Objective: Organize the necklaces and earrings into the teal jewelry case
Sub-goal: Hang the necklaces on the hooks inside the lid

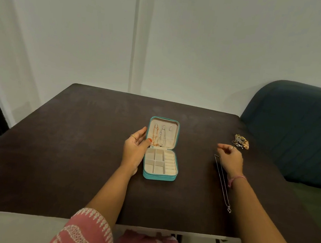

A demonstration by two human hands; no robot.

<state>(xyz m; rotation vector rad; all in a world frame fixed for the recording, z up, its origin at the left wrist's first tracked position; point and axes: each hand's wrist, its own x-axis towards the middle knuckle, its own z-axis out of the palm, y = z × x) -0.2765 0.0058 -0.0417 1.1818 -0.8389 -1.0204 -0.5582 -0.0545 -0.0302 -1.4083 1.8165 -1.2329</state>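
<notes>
The teal jewelry case (158, 177) lies open in the middle of the dark table. A rose-gold necklace (155, 135) and a silver necklace (161, 137) hang on hooks in its lid; a third hook is bare. The cream compartments in its base look empty. My left hand (135, 148) rests against the case's left edge, fingers spread, thumb at the hinge. My right hand (230, 158) hovers to the right, fingers loosely curled above the top end of a silver chain with a pendant (222, 184), which lies stretched on the table. Whether the fingers touch the chain I cannot tell.
A small heap of gold and silver earrings and rings (241, 142) sits near the table's right edge (269, 172). A dark blue upholstered chair (297, 131) stands just beyond that edge. A white wall is behind the table.
</notes>
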